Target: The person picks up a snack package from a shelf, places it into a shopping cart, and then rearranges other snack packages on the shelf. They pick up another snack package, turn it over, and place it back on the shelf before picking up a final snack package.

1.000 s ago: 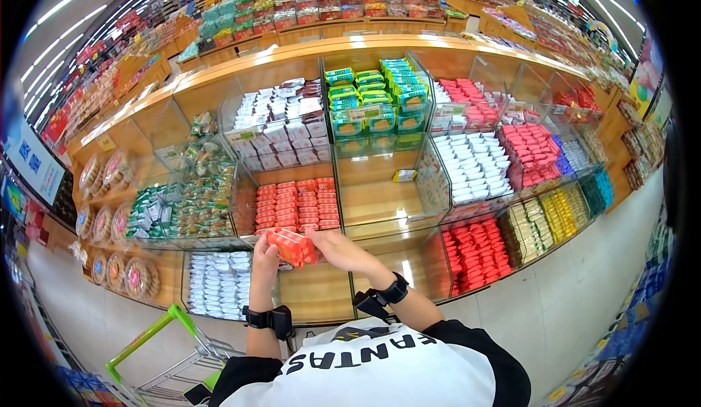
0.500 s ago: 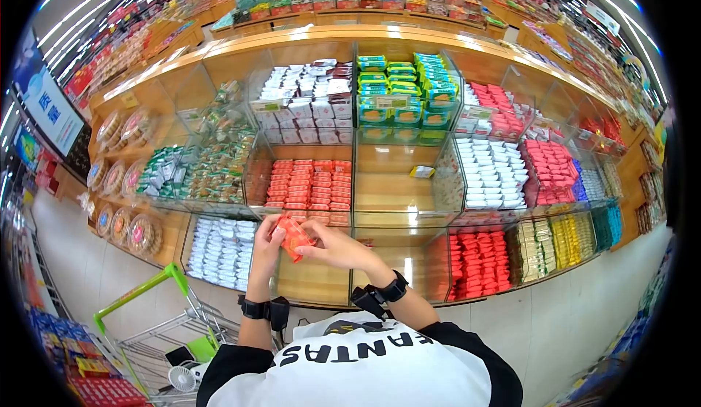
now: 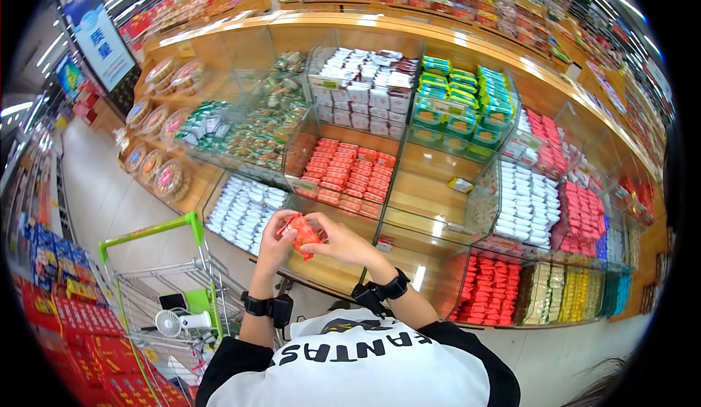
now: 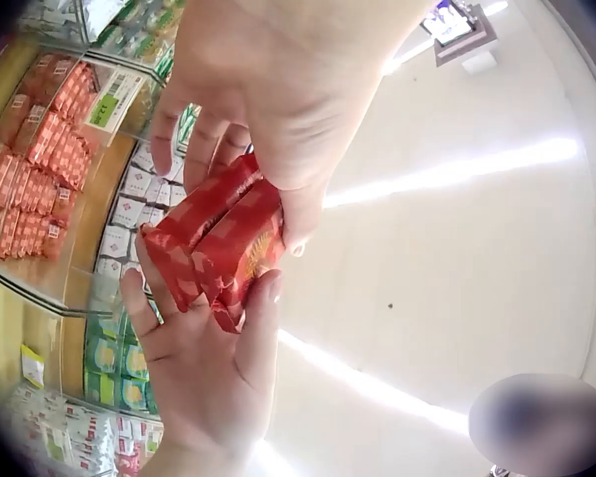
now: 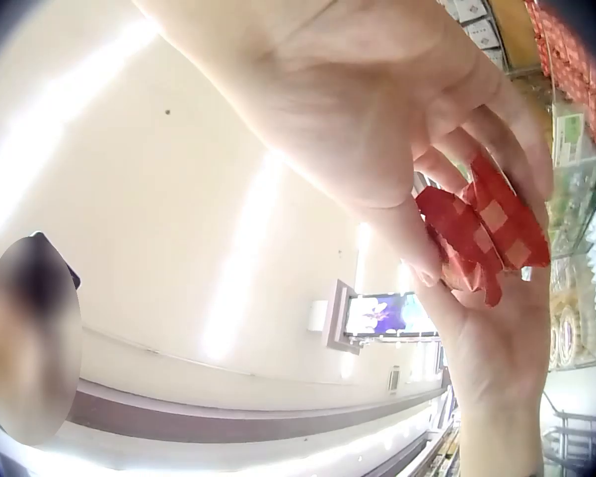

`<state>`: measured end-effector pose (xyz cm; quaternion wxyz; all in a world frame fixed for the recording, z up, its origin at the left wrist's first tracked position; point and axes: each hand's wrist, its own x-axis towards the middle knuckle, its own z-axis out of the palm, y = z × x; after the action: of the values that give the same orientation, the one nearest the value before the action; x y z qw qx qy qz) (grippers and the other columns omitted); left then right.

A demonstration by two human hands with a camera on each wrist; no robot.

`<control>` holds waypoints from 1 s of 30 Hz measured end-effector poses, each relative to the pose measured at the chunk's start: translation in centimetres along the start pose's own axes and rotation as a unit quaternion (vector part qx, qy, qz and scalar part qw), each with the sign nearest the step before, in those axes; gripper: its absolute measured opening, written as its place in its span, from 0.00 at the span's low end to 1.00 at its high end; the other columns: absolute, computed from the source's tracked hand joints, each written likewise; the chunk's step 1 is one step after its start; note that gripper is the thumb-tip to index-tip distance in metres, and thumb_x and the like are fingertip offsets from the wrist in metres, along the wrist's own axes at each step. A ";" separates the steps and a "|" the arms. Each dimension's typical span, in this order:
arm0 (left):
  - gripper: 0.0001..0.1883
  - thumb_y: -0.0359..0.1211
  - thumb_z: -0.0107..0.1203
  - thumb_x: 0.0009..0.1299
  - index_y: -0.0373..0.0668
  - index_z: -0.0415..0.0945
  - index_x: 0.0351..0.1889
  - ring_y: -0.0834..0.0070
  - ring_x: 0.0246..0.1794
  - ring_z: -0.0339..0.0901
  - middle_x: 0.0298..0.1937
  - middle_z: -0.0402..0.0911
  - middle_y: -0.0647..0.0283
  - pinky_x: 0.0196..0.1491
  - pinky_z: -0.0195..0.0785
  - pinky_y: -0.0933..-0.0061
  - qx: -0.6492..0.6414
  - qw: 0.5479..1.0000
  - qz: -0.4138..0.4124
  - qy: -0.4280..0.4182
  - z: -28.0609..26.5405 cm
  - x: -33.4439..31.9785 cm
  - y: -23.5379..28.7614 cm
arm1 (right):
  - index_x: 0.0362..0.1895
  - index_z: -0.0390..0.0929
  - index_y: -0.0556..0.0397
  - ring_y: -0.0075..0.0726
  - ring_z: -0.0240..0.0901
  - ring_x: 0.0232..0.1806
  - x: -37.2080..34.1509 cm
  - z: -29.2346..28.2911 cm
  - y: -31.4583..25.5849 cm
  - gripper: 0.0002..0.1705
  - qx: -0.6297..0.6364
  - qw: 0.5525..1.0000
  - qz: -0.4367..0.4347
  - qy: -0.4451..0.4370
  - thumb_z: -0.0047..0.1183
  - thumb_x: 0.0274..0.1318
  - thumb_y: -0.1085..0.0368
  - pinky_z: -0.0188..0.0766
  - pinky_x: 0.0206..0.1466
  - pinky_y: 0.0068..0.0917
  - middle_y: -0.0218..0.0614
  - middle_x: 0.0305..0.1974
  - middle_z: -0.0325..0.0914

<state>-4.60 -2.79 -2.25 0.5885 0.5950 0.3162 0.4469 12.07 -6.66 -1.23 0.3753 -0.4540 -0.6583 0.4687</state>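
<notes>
Two red wrapped packets lie side by side between both hands, held in front of the chest. My left hand grips their left end, thumb on one side and fingers on the other. My right hand holds the other end with thumb and curled fingers. In the right wrist view the red packets show a checked pattern, partly hidden by fingers. Beyond the hands is a clear-walled bin of similar red packets.
A shopping cart with a green handle, holding a white fan and a phone, stands at the left. White packets fill a low bin beside the hands. Other bins hold green and pink packets.
The view has turned left, so the shelves sit further right and more of the cart shows. Both hands still hold the red packets, now slightly turned and closer to the body.
</notes>
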 end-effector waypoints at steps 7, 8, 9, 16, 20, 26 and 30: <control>0.16 0.28 0.47 0.59 0.39 0.63 0.47 0.80 0.42 0.65 0.40 0.68 0.66 0.47 0.57 0.80 0.011 0.992 0.005 0.126 -1.5 -5.0 0.9 | 0.52 0.57 0.55 0.30 0.68 0.40 1.3 2.8 -0.1 0.31 0.049 0.992 -0.018 -0.116 0.55 0.45 0.58 0.65 0.42 0.25 0.41 0.38 0.71; 0.16 0.27 0.46 0.60 0.39 0.63 0.47 0.79 0.42 0.65 0.39 0.68 0.66 0.47 0.57 0.80 0.022 0.989 -0.003 0.148 -1.6 -5.9 1.1 | 0.52 0.57 0.55 0.29 0.67 0.39 1.3 3.4 -0.2 0.31 0.066 0.988 -0.018 -0.138 0.55 0.45 0.58 0.64 0.42 0.25 0.40 0.38 0.70; 0.16 0.27 0.46 0.60 0.39 0.63 0.47 0.79 0.42 0.65 0.39 0.68 0.66 0.47 0.57 0.80 0.028 0.986 -0.003 0.166 -1.7 -6.9 1.3 | 0.52 0.57 0.55 0.29 0.67 0.39 1.4 4.0 -0.2 0.31 0.083 0.984 -0.018 -0.159 0.54 0.45 0.59 0.64 0.42 0.24 0.40 0.38 0.70; 0.15 0.26 0.42 0.63 0.36 0.60 0.49 0.77 0.48 0.64 0.47 0.67 0.61 0.50 0.57 0.78 0.057 0.964 -0.061 0.253 -2.5 -13.4 -0.2 | 0.53 0.57 0.55 0.26 0.65 0.36 1.1 7.8 1.2 0.32 0.121 0.961 -0.041 -0.246 0.55 0.44 0.59 0.63 0.41 0.21 0.38 0.35 0.69; 0.15 0.25 0.41 0.63 0.36 0.60 0.49 0.76 0.48 0.65 0.47 0.67 0.60 0.48 0.60 0.77 0.068 0.965 -0.053 0.247 -2.5 -13.9 0.7 | 0.52 0.58 0.55 0.25 0.65 0.35 1.2 7.7 1.2 0.31 0.095 0.962 -0.049 -0.250 0.55 0.44 0.61 0.63 0.39 0.21 0.37 0.35 0.70; 0.16 0.26 0.41 0.64 0.36 0.59 0.50 0.76 0.49 0.64 0.48 0.66 0.61 0.50 0.59 0.77 0.070 0.967 -0.050 0.241 -3.4 -13.6 1.8 | 0.49 0.62 0.54 0.30 0.69 0.32 2.1 8.1 0.4 0.29 0.124 0.964 -0.085 -0.221 0.55 0.43 0.57 0.65 0.36 0.24 0.41 0.32 0.74; 0.16 0.26 0.41 0.63 0.36 0.60 0.50 0.78 0.50 0.63 0.48 0.66 0.62 0.52 0.56 0.78 0.074 0.968 -0.043 0.237 -4.5 -14.4 2.7 | 0.51 0.63 0.53 0.22 0.66 0.32 2.2 9.4 -0.9 0.27 0.106 0.961 -0.088 -0.239 0.55 0.44 0.65 0.65 0.36 0.20 0.32 0.33 0.73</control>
<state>-14.86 -14.20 -2.32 0.4702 0.4998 0.5040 0.5244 2.52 -7.32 -2.85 0.2925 -0.2266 -0.7129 0.5957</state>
